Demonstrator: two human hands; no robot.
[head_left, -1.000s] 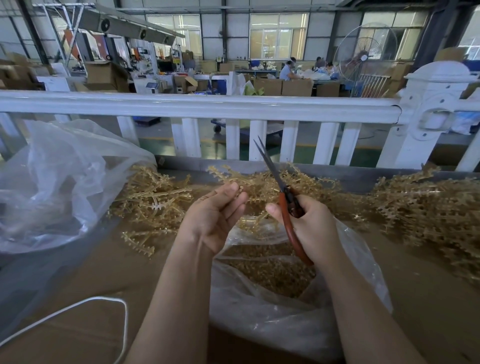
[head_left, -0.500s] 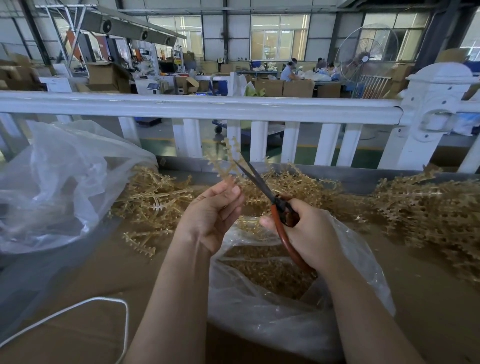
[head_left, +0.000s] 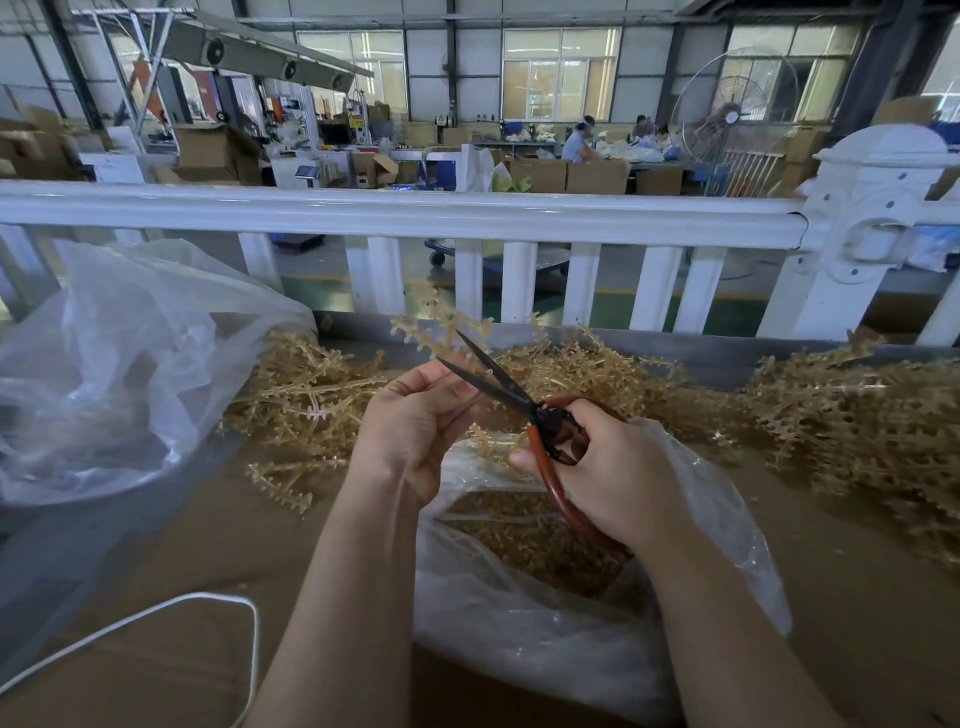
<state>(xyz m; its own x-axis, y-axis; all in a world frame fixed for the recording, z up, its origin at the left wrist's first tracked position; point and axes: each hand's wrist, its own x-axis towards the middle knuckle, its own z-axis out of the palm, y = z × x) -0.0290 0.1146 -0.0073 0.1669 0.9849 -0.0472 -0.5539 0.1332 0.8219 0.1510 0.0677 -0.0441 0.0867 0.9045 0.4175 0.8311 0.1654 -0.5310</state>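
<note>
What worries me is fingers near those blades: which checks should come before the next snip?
1. Left hand grip on sprig: ok, pinched, with the sprig sticking up.
2. Right hand grip on scissors: ok, curled round the red handles.
3. Blades open: ok, parted at the tips.
4. Left fingertips clear of the lower blade: cannot tell, they overlap in this view.
5. Bag under the cut: ok, its open mouth lies below the hands.
</note>
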